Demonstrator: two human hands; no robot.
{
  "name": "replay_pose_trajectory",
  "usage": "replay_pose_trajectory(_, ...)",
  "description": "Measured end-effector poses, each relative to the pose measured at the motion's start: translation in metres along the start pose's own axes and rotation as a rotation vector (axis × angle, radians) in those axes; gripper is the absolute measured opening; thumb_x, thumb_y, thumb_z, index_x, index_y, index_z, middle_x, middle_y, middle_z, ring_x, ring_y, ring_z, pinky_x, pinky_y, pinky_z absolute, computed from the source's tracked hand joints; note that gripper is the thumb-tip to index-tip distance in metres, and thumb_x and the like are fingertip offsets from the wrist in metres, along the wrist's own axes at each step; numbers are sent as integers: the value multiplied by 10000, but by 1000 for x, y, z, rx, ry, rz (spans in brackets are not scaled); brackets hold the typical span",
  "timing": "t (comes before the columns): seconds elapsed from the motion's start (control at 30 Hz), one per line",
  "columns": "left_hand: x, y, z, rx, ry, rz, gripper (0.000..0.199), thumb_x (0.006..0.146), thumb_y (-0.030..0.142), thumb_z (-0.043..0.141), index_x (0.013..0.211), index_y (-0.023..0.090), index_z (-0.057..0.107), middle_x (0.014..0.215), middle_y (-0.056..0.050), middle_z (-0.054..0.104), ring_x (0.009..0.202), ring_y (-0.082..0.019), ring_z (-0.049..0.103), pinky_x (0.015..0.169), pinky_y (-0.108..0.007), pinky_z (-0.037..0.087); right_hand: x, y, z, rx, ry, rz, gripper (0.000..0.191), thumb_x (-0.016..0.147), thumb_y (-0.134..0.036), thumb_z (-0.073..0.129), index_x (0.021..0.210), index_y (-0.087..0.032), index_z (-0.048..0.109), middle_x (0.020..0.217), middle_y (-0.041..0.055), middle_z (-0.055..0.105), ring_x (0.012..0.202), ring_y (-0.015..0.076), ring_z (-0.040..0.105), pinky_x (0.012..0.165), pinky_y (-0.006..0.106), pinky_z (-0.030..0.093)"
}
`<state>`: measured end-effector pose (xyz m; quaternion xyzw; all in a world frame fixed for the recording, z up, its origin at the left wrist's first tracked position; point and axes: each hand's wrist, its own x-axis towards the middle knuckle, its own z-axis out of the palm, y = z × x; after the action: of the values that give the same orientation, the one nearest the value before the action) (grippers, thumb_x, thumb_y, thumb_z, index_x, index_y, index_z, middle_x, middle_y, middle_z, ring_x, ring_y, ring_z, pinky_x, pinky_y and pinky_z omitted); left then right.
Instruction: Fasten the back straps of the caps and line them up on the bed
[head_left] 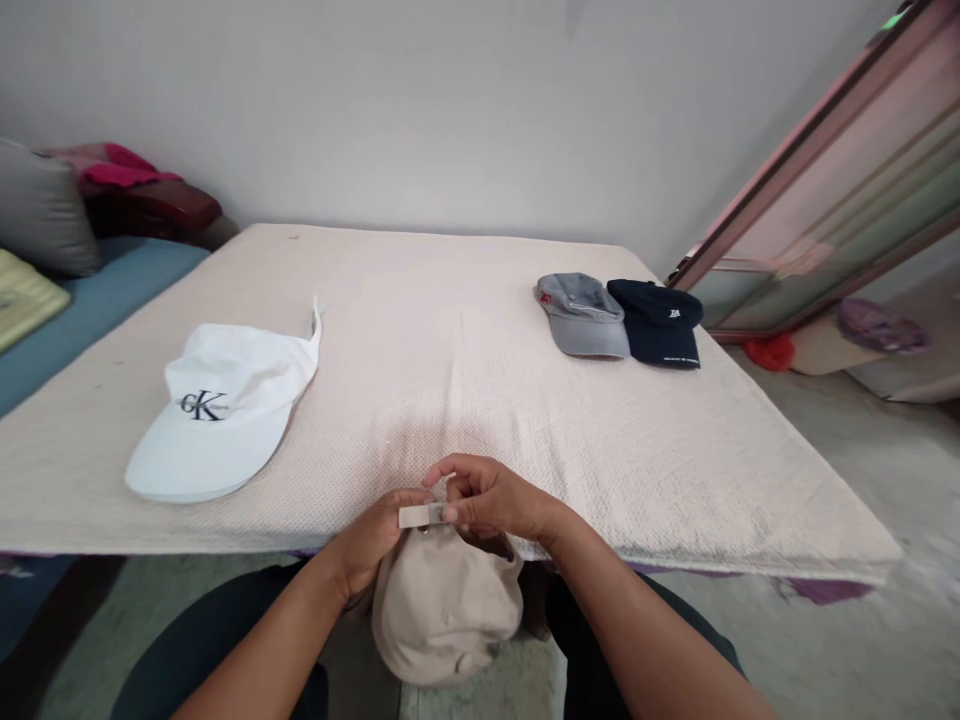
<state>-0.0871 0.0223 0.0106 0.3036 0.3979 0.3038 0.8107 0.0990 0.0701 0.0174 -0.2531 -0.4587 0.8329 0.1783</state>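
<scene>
Left hand (371, 545) is closed on the back of a beige cap (446, 615), its fingers by the strap (414, 517), while the right hand (487, 497) has its thumb on the strap's other end and its index finger arched above. At the far left, a grey cushion (45, 205) and a yellow-green cushion (28, 295) rest on a blue seat (146, 265), with a pink cloth (124, 167) behind them. Next, a white cap (236, 365) with black "CK" lettering lies on the left part of the cream-covered surface (420, 330), its brim toward the near edge and its back strap standing up. Between the person's knees, the beige cap hangs from both hands at the surface's near edge, crown toward the viewer. Farther right and back, a grey cap (585, 312) and a navy cap (656, 312) sit side by side, touching, brims facing forward. Beyond the surface's right side, a red item (771, 351) and a purple item (881, 325) lie low down, too blurred to identify.
</scene>
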Motion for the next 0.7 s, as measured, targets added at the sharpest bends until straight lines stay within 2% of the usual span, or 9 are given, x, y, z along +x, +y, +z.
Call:
replay_pose_trajectory(0.2,1,-4,-3,-3,23,-6,143,737,245,719,805,122,746,719,-68,708,641,-145,587,653,-252,422,3,6,-3,-79,23,8,290,728,-204,716,990,-173,596,520,-99,455,404,36,361,390,176,243)
replay_pose_trajectory(0.33,-1,-6,-4,-22,39,-29,128,719,258,743,761,137,740,676,-44,707,612,-132,588,633,-237,418,3,6,-4,-52,12,16,282,725,-219,725,967,-162,591,516,-97,466,388,28,335,377,172,228)
replay_pose_trajectory(0.47,0,-7,-3,-44,10,-12,137,711,248,748,789,135,748,713,-59,723,647,-156,619,691,-265,449,2,3,-2,-13,-13,28,290,711,-227,737,950,-156,590,531,-89,494,382,26,330,368,170,227)
replay_pose_trajectory(0.57,1,-4,0,-62,30,27,168,718,224,732,852,126,755,750,-81,735,695,-190,645,758,-301,461,0,1,-2,20,-26,-4,249,763,-247,689,973,-159,587,541,-73,523,390,35,356,376,172,259)
replay_pose_trajectory(0.7,1,4,5,-95,-24,32,207,787,245,645,888,103,756,786,-109,739,755,-222,659,819,-334,452,-2,-1,-6,31,-14,-38,251,794,-224,643,1031,-163,590,597,-44,570,430,48,425,408,176,312)
